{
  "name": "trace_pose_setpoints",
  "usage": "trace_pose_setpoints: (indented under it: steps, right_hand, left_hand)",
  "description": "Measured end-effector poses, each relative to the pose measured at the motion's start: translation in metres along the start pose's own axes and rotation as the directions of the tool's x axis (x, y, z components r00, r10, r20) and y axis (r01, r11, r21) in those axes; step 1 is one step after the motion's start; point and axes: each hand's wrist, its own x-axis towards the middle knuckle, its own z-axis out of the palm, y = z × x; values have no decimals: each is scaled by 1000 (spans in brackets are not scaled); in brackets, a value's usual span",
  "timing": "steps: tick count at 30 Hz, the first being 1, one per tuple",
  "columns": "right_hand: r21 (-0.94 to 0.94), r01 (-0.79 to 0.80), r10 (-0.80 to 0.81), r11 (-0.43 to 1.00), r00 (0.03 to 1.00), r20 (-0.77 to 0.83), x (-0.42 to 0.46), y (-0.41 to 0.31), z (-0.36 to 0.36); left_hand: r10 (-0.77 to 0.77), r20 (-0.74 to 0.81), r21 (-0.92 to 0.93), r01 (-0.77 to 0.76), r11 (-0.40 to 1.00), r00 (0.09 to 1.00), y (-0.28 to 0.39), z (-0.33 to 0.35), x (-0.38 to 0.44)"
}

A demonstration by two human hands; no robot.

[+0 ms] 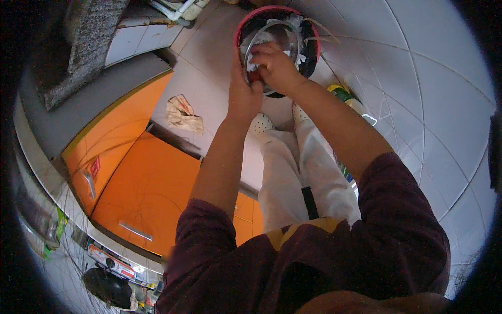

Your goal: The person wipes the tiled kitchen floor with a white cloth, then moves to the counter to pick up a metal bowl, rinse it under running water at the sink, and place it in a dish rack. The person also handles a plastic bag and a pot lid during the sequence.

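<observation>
Over a pink-rimmed bin [237, 30] with a dark liner, my left hand [245, 94] grips the near left edge of a round metal bowl [297, 35], which is tilted. My right hand [274, 64] reaches into that bowl, its fingers curled by some white scraps [252, 66]. Something reddish lies between the two hands, too covered to name. Whether the right fingers hold any of it cannot be told. More white pieces and clear plastic [294, 19] show at the bin's far side.
A stained cloth [184, 114] lies on the tiled floor, left of my feet. Orange cabinets [145, 188] run along the left beneath a counter [74, 214]. On the right, a container with a green and yellow label [341, 93] stands against the white tiled wall [392, 78].
</observation>
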Motion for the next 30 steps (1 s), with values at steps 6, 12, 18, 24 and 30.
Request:
trace_pose_setpoints:
  steps: [6, 12, 18, 24, 30]
  right_hand:
    - [-264, 232, -144, 936, 939, 313, -12, 19, -4]
    - [-404, 210, -170, 890, 977, 132, -11, 15, -25]
    - [-369, -71, -32, 927, 964, -264, 11, 24, -24]
    - [-64, -167, 150, 984, 964, -219, 11, 28, -15]
    - [-10, -127, 127, 992, 991, -30, 6, 44, -6]
  left_hand:
    - [-39, 51, 198, 28, 980, 998, 14, -7, 5]
    - [-2, -39, 202, 10, 979, 999, 12, 1, 4]
    - [-50, -33, 172, 55, 984, 998, 25, 7, 12]
    - [89, -124, 212, -61, 975, 988, 14, 8, 18]
    - [97, -130, 240, -63, 969, 987, 14, 11, 20]
